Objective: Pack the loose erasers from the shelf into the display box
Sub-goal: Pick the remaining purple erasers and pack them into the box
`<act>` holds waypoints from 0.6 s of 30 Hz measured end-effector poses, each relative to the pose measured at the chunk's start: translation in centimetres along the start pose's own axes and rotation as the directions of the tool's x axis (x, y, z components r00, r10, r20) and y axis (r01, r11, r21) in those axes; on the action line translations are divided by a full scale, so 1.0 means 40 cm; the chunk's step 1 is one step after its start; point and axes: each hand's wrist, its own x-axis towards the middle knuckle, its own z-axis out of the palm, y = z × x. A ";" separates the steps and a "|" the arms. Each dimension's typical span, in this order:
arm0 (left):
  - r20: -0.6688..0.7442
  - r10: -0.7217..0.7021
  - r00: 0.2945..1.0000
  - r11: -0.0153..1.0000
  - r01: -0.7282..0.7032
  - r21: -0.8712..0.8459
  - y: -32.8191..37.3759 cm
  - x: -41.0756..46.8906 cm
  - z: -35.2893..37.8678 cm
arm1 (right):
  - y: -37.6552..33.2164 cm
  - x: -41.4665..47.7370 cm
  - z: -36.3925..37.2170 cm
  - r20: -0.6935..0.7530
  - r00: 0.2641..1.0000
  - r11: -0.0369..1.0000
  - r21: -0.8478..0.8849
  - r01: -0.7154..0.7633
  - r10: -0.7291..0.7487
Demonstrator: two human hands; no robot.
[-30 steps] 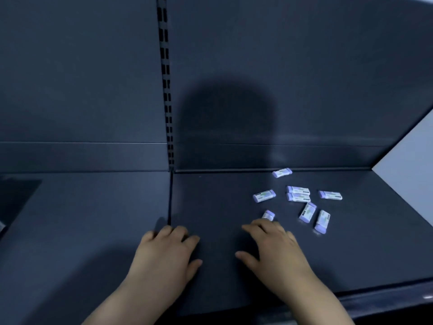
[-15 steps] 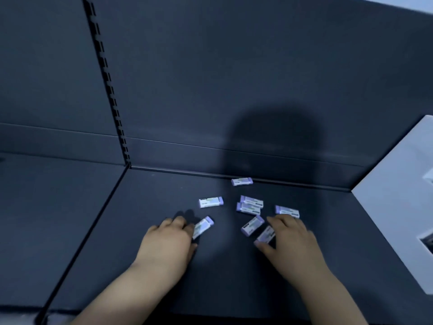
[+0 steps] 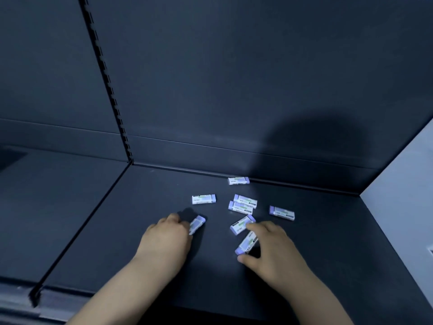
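The dark shelf (image 3: 164, 266) in front of me carries eight loose erasers (image 3: 203, 199), white with purple ends, lying flat and scattered over its right section. The farthest eraser (image 3: 238, 180) lies by the back edge; two in the middle touch side by side.

Left hand (image 3: 166, 240): the fingertips are hidden behind the knuckles. They cover the near end of the left eraser (image 3: 198, 222), so it cannot be determined whether a grip exists.

Right hand (image 3: 274, 249): the fingers cover the far end and right edge of the near eraser (image 3: 247, 243).

Both forearms are cut off by the bottom edge.

Sleeve print on the loose erasers (image 3: 203, 199) is too small to read.

The white side panel (image 3: 403, 207) is cut off by the right edge. A pale fitting (image 3: 430, 250) on it is mostly out of view and cannot be identified.

The front lip of the shelf (image 3: 21, 301) is blurred at lower left.
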 end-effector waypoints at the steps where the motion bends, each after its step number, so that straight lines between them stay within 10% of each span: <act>1: 0.005 0.005 1.000 1.000 -0.005 -0.007 0.003 -0.004 -0.002 | -0.004 -0.002 0.004 0.003 1.000 0.999 0.027 0.024 -0.024; 18: 0.040 0.060 0.997 0.998 -0.059 -0.031 0.053 -0.061 -0.022 | -0.023 0.017 0.050 0.026 0.978 0.943 0.274 0.190 -0.205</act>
